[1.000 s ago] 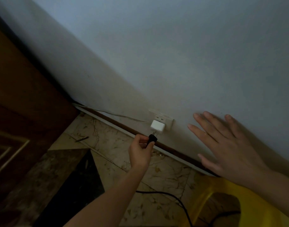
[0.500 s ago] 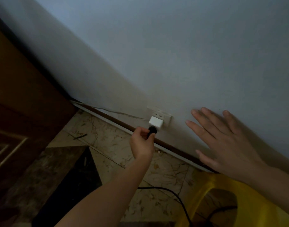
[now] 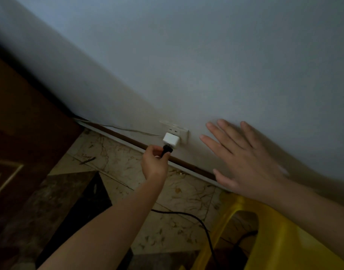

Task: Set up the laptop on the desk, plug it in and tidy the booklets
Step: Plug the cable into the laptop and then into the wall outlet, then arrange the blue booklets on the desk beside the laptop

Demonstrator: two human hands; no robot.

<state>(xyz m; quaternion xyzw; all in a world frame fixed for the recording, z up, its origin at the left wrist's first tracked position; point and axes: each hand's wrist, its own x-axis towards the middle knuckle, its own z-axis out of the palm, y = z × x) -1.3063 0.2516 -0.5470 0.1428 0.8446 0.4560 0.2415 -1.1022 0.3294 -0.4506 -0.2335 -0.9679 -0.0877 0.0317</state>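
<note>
My left hand pinches a small black plug and holds it against the underside of a white adapter. The adapter sits in a white wall socket low on the wall. A black cable trails from under my left forearm across the floor to the lower right. My right hand is spread flat, fingers apart, against the pale wall to the right of the socket. The laptop and booklets are out of view.
A yellow plastic stool stands at the lower right. A dark wooden door fills the left side. A brown skirting strip runs along the wall's foot above a marbled tile floor. A thin wire leads to the socket.
My left hand has moved the black plug up until it meets the white adapter. My right hand has stayed spread on the wall.
</note>
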